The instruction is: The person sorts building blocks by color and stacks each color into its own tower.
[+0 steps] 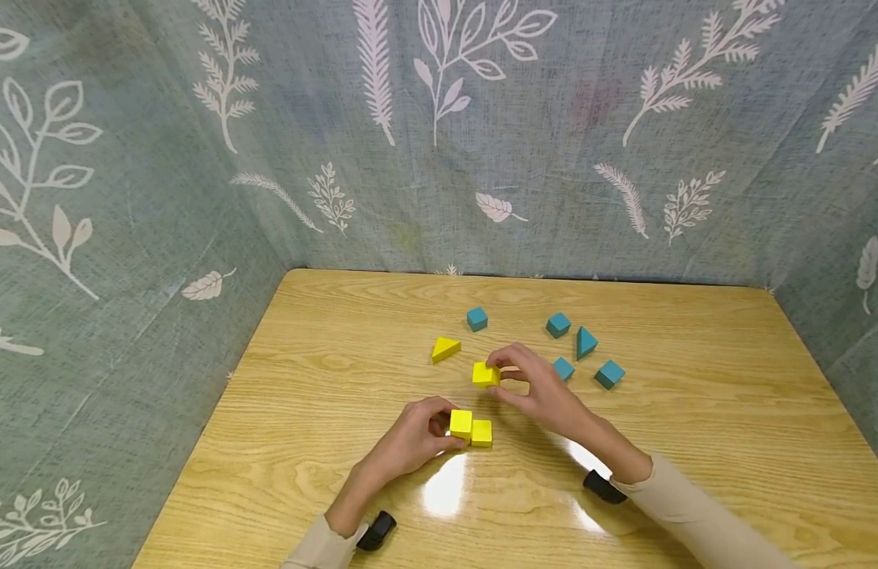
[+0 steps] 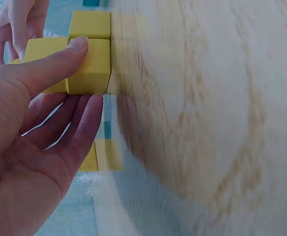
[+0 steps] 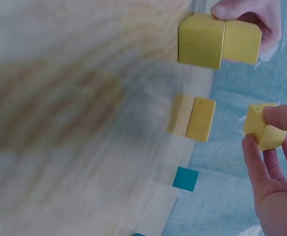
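My left hand [image 1: 413,438] pinches a lower yellow cube [image 2: 89,66] that stands on the table, thumb on one side and fingers on the other. Stacked on that cube is an upper yellow cube [image 1: 461,423]. A third yellow cube [image 1: 482,433] stands on the table right beside them. Raised off the tabletop, another yellow cube [image 3: 264,125] is held between the thumb and fingertips of my right hand [image 1: 538,391], beyond the stack and slightly to its right. A yellow triangular block [image 1: 446,349] lies on the table left of the right hand.
Several blue blocks lie farther back: a cube [image 1: 477,319] behind the yellow triangle, and to the right a cube [image 1: 559,325], a triangular block [image 1: 585,342], another cube [image 1: 610,374] and a block [image 1: 563,368] partly hidden by the right hand. Leaf-patterned cloth [image 1: 410,213] surrounds the wooden table [image 1: 325,379].
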`<state>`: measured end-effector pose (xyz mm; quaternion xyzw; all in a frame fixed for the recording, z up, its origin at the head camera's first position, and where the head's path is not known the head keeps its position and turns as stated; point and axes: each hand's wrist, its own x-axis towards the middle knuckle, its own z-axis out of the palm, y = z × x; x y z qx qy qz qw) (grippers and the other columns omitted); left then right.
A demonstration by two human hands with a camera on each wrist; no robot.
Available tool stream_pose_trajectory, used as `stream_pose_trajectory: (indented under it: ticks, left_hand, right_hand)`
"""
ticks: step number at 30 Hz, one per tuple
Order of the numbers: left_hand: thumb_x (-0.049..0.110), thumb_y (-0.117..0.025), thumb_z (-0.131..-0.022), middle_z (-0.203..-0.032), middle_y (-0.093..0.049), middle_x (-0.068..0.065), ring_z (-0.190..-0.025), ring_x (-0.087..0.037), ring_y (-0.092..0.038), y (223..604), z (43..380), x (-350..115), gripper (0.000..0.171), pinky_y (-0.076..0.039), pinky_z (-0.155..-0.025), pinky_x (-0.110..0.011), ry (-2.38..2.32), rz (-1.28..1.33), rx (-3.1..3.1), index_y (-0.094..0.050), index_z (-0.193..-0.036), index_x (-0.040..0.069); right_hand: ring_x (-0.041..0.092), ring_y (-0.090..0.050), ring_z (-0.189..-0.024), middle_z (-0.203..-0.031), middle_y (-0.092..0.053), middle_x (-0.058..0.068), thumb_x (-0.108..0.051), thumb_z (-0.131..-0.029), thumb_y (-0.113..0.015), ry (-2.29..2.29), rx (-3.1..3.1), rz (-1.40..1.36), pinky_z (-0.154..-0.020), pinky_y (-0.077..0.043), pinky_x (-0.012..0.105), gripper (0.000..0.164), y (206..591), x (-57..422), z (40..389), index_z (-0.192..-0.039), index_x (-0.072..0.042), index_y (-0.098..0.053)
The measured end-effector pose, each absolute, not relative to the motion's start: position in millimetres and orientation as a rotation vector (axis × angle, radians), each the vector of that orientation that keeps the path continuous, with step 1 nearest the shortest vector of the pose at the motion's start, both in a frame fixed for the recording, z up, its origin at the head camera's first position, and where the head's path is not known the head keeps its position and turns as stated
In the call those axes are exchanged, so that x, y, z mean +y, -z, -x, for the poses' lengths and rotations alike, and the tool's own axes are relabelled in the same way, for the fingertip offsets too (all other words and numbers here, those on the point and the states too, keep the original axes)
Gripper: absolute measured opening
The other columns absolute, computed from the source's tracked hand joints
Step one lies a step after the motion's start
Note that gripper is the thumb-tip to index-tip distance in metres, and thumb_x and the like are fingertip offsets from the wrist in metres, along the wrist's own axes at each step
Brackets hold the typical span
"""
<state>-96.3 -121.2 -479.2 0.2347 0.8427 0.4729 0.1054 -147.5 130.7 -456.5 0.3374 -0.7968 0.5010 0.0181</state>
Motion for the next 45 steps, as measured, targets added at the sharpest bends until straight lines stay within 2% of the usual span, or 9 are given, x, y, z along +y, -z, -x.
stream_pose_trajectory:
  ticks: [6,14,21,37,45]
  left_hand:
    - [0.005,-0.084,-0.085,-0.1,-0.069,-0.004,-0.083,-0.01,-0.066,479.0,96.8,-120.3,0.031,-0.057,-0.072,-0.023,-1.393,-0.698,2.489,-0.07,-0.111,0.002]
    - [0.002,-0.083,-0.085,-0.105,-0.069,-0.006,-0.085,-0.01,-0.068,480.2,96.2,-121.2,0.031,-0.058,-0.075,-0.021,-1.408,-0.723,2.463,-0.068,-0.112,0.001]
    - [0.0,-0.082,-0.085,-0.109,-0.068,-0.009,-0.093,-0.016,-0.071,480.0,94.8,-121.4,0.031,-0.058,-0.08,-0.02,-1.427,-0.742,2.44,-0.067,-0.112,-0.001]
    - [0.001,-0.083,-0.086,-0.111,-0.068,-0.009,-0.095,-0.017,-0.069,480.0,93.2,-118.9,0.037,-0.058,-0.083,-0.023,-1.397,-0.755,2.502,-0.066,-0.119,-0.001]
    - [0.004,-0.083,-0.085,-0.108,-0.069,-0.006,-0.094,-0.015,-0.068,480.6,93.5,-119.2,0.034,-0.059,-0.081,-0.024,-1.368,-0.785,2.534,-0.068,-0.115,0.002]
  right_hand:
    - [0.026,-0.063,-0.114,-0.123,-0.062,0.008,0.001,-0.091,-0.077,-1.645,-2.469,-1.064,-0.093,-0.058,0.033,0.041,461.5,134.5,133.9,-0.129,-0.002,-0.063]
    - [0.027,-0.064,-0.113,-0.119,-0.063,0.007,0.004,-0.089,-0.077,-1.793,-2.449,-1.092,-0.095,-0.057,0.034,0.038,471.9,135.9,117.4,-0.123,-0.006,-0.064]
    - [0.024,-0.068,-0.112,-0.116,-0.063,0.003,0.001,-0.089,-0.079,-1.84,-2.438,-1.15,-0.095,-0.057,0.035,0.037,480.3,132.6,108.8,-0.122,-0.007,-0.063]
    - [0.02,-0.066,-0.115,-0.117,-0.063,0.001,0.0,-0.089,-0.079,-1.81,-2.479,-1.16,-0.097,-0.055,0.033,0.038,486.5,129.8,104.4,-0.121,-0.009,-0.061]
    - [0.02,-0.066,-0.114,-0.118,-0.062,0.001,0.003,-0.088,-0.079,-1.752,-2.474,-1.212,-0.097,-0.056,0.034,0.04,485.7,128.7,104.7,-0.122,-0.008,-0.06]
